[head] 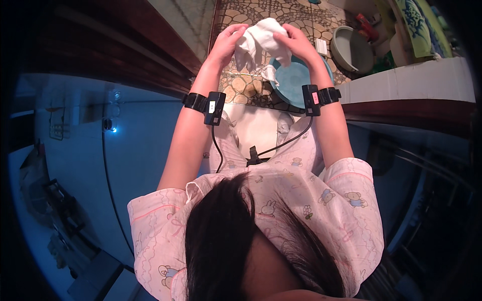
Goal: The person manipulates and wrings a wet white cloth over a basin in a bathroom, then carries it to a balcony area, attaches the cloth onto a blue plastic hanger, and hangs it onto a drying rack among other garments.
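Observation:
Between my two hands hangs a crumpled white cloth (263,39), held out in front of me. My left hand (228,41) grips its left side, thumb and fingers pinching the fabric. On the other side my right hand (297,40) has hold of the right edge. Below the right hand a blue plastic basin (295,82) stands on the floor, partly hidden by my right forearm. A small white cloth piece (269,73) lies over the basin's left rim. Each wrist wears a black strapped device with a cable.
The floor has a stone-pattern covering (241,88). A grey-green basin (340,50) leans at the upper right, near a small white box (321,47) and a red object (367,28). A pale ledge (410,81) runs along the right; a dark wooden frame (162,45) stands left.

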{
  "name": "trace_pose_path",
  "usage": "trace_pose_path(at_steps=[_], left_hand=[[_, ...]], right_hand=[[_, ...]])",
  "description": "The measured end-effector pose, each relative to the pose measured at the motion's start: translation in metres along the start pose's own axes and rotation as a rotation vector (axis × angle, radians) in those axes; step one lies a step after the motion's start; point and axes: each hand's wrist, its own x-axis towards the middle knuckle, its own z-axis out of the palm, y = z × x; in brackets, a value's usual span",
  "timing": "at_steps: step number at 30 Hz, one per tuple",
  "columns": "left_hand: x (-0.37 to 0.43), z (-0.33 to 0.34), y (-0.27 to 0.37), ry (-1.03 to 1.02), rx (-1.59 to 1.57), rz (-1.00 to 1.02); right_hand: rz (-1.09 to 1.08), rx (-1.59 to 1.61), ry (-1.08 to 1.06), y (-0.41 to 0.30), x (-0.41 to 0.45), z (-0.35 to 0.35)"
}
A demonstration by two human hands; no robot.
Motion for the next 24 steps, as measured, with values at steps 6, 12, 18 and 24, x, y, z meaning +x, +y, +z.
trace_pose_path(at_steps=[6,12,18,24], left_hand=[[0.001,-0.004,-0.013,-0.049,0.184,-0.01],[-0.006,0.013,-0.007,-0.115,0.013,-0.133],[-0.004,0.004,-0.012,-0.107,0.023,-0.194],[-0.006,0.012,0.001,-0.228,-0.31,-0.398]], right_hand=[[0.127,0.685,-0.071,-0.014,0.001,0.005],[0.286,0.551,-0.193,-0.01,-0.001,0.026],[0.204,0.418,-0.193,-0.014,0.0,0.032],[0.172,0.726,-0.124,-0.008,0.002,0.025]])
